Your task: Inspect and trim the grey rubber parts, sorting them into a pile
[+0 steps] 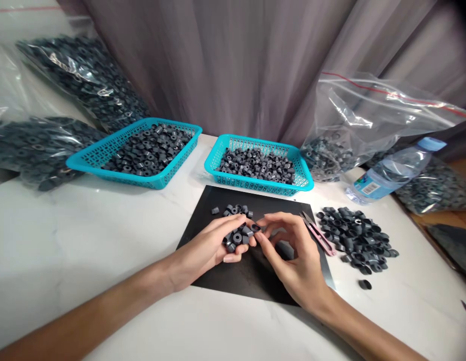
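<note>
Cupped over a black mat (233,273), my left hand (212,240) holds several small dark grey ring-shaped caps (238,237) in its palm and curled fingers. Between the thumb and fingers of my right hand (293,255) is a single dark cap (256,228), close to the left fingertips. A few more loose caps (236,209) lie on the mat just beyond my left hand. To the right of my right hand, pink-handled thread snips (321,238) rest at the mat's edge with their blades pointing away.
Two turquoise baskets (161,180) (263,188) of grey caps stand at the back. A loose heap of black caps (356,238) lies right, near a water bottle (394,170). Plastic bags of caps fill the left (48,145) and right (334,145); a grey curtain (233,65) hangs behind.
</note>
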Demonstrator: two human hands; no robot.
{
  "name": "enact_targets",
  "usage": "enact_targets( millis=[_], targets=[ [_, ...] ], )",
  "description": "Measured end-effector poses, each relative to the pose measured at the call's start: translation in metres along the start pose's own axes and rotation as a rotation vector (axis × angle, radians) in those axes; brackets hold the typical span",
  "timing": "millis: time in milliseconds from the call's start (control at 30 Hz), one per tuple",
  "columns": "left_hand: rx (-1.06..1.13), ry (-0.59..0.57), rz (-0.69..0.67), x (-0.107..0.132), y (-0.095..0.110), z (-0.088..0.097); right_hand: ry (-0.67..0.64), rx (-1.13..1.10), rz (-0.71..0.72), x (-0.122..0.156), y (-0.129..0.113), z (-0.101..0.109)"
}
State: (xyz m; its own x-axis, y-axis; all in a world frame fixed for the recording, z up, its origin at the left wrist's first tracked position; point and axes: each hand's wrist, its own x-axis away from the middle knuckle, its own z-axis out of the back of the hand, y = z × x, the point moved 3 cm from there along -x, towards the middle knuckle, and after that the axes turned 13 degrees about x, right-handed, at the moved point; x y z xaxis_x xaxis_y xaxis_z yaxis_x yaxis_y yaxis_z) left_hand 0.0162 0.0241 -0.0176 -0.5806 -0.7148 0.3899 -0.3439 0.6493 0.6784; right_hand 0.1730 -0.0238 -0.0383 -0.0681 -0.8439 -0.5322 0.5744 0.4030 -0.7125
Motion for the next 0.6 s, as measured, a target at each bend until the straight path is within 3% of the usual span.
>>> enact_targets(
  millis=[267, 600],
  targets=[
    [0.006, -0.024, 0.028, -0.0004, -0.0009, -0.0025, -0.005, 0.007, 0.016, -0.001, -0.0002, 0.0003],
    [-0.114, -0.079, -0.038, -0.0022, -0.0004, -0.0026, -0.096, -0.017, 0.061, -0.0008, -0.004, 0.0008]
  ],
)
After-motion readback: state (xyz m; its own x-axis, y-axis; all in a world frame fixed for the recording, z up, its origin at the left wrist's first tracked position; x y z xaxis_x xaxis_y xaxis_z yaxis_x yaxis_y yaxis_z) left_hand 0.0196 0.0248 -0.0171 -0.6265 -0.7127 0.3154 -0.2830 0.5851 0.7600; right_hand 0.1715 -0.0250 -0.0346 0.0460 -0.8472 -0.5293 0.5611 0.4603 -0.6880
